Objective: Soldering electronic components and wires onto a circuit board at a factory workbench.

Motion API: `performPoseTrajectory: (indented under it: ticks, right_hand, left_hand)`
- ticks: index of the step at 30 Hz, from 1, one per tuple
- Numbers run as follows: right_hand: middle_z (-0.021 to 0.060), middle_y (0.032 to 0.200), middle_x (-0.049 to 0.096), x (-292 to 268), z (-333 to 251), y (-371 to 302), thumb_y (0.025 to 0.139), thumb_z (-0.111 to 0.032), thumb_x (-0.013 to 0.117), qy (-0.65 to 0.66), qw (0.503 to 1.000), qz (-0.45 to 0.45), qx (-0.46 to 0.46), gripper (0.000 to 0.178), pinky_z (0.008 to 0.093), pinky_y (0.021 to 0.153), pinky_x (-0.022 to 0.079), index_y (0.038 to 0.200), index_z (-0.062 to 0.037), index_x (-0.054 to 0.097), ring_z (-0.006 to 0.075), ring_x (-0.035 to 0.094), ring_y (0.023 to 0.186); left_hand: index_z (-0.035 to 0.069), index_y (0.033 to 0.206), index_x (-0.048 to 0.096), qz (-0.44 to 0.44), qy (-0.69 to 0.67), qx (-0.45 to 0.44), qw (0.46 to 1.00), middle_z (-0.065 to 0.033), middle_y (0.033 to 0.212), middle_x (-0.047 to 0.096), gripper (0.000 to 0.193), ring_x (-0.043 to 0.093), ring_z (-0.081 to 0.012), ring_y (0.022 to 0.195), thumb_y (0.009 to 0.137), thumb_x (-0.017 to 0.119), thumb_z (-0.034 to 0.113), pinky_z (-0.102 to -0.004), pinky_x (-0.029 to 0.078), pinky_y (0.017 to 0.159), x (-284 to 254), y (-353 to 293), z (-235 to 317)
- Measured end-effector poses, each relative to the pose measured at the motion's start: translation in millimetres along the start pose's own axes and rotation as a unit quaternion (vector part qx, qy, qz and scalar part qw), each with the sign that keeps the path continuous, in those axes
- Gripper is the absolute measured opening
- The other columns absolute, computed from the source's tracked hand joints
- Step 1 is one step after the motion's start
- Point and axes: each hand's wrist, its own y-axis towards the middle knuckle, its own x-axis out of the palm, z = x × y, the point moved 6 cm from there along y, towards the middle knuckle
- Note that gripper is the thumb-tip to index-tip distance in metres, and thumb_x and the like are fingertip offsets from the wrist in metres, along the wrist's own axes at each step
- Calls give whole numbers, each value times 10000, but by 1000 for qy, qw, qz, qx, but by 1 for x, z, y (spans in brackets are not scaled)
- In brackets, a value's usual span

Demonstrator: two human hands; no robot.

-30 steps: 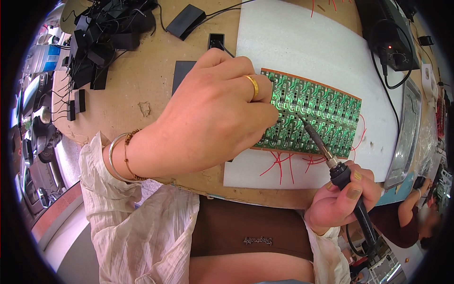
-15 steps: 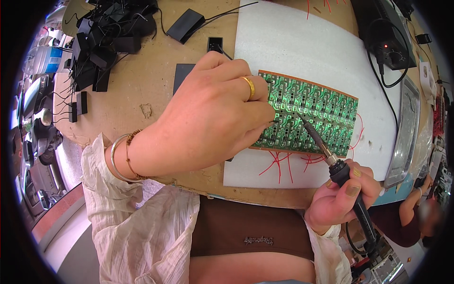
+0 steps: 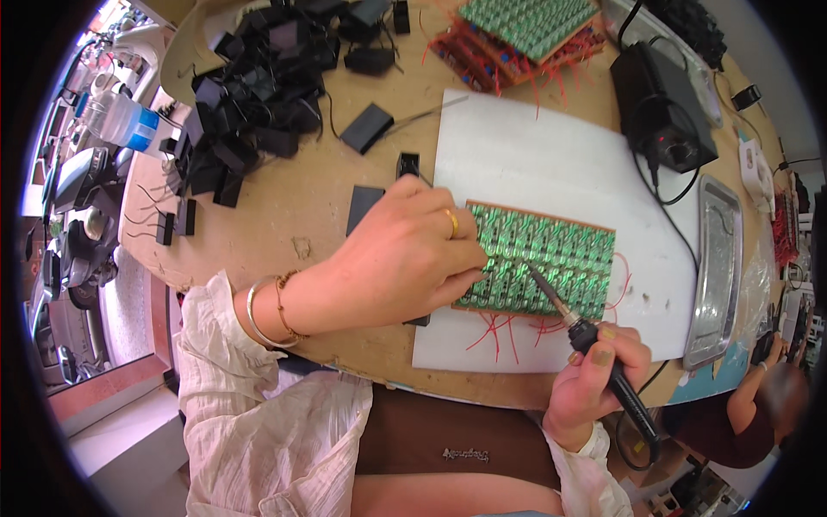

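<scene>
The left hand [image 3: 405, 258] curls, any hold hidden; the right hand [image 3: 594, 381] closes around a soldering iron [image 3: 583, 334]. Between them lies the circuit board [image 3: 551, 247]; a slipping iron could burn the left fingers.

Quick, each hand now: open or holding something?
Left hand: closed over the left end of the circuit board; any grip is hidden.
Right hand: closed, holding a soldering iron.
</scene>
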Motion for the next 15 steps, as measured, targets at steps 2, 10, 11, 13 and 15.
performPoseTrajectory:
  ticks: [2,10,11,13,15]
  right_hand:
    - [109,819,566,-2,0,-2,937,-177,641,15,1000,6,-1,232,309,637,440,1058,-12,531,168,520,704]
    - [107,825,609,-2,1,-4,891,-88,686,47,998,41,32,143,295,659,444,940,-3,581,171,539,720]
    - [104,821,609,-2,1,-4,892,-88,687,54,997,44,30,144,293,657,443,939,-3,581,166,537,716]
    - [99,815,608,-1,0,-4,893,-89,689,62,996,49,30,145,290,652,441,936,-3,581,158,534,709]
    - [95,811,607,-2,0,-4,895,-91,691,68,996,57,29,146,287,647,440,934,-3,581,151,532,703]
  left_hand:
    - [135,814,722,4,2,3,1000,28,815,630,109,579,-191,825,746,802,164,-356,406,759,-1,0,0]
    - [129,853,749,32,1,27,999,1,829,655,137,596,-198,823,776,811,224,-342,424,755,-8,4,8]
    - [127,860,752,40,-3,27,999,-4,832,657,143,598,-199,824,781,812,230,-339,427,754,-11,5,8]
    - [100,905,749,90,2,0,996,-35,847,663,172,603,-237,834,800,795,228,-356,447,775,-23,8,3]
    - [85,936,742,166,15,-25,986,-48,848,663,196,603,-261,839,803,787,221,-367,455,788,-40,10,-9]
